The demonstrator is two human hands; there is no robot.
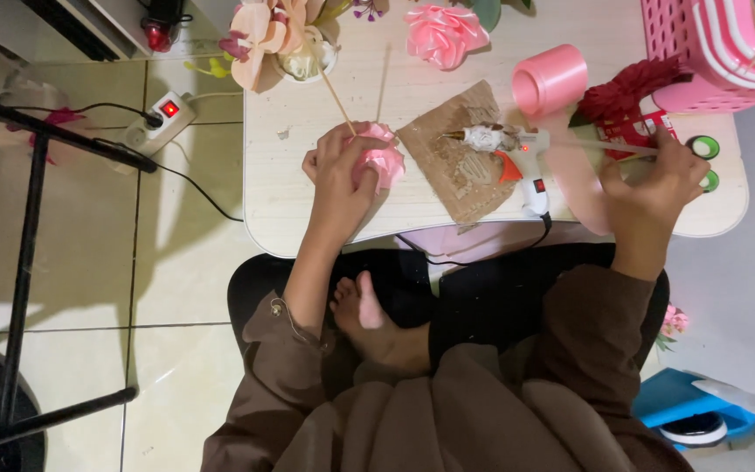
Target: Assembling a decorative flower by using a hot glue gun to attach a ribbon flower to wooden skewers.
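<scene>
Two pink roses [377, 157] [446, 33], one glue gun [517, 157], one ribbon roll [550, 80], one basket [718, 52], two green tape rolls [703, 147] [709, 181], one power strip [161, 122].

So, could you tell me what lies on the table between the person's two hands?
In the head view, a cardboard scrap and a white glue gun lie between left hand and right hand.

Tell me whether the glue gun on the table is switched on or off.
On. The glue gun, lying on its side on the cardboard sheet, shows a small red light lit on its body, and its cord runs off the table edge.
</scene>
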